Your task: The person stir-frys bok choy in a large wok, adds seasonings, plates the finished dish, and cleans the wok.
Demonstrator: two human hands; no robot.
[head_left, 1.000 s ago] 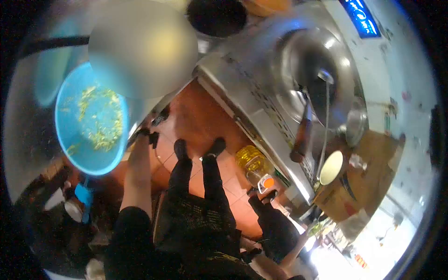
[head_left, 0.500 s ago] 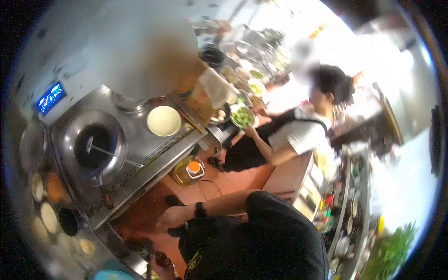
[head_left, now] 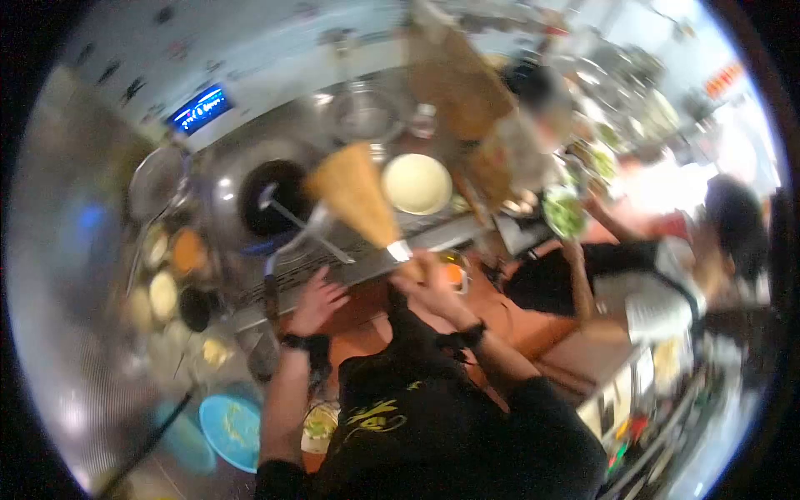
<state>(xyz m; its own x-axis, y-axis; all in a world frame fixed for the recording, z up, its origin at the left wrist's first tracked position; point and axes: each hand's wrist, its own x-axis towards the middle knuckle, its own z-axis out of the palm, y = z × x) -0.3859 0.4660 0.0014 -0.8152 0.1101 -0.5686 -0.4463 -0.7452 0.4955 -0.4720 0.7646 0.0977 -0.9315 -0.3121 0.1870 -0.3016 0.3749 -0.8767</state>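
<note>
My right hand (head_left: 433,287) is closed round the handle of a brush-like tool with a wide, tan, fan-shaped head (head_left: 354,193), held up over the counter edge. To its left, my left hand (head_left: 319,302) has its fingers apart and holds nothing, just in front of the wok's handle. A large wok (head_left: 229,187) sits on the stove with a metal ladle (head_left: 304,225) lying across it. Beside the tan head stands a pale yellow bowl (head_left: 417,183).
On the right a co-worker (head_left: 650,279) holds a bowl of chopped greens (head_left: 565,212). An oil jug with an orange cap (head_left: 452,275) stands below the counter. Ingredient containers (head_left: 163,295) and a blue basin (head_left: 229,432) are at left.
My right hand has come up, now with the tan tool in it. My left hand has risen from low in the view to near the wok. The view has turned left.
</note>
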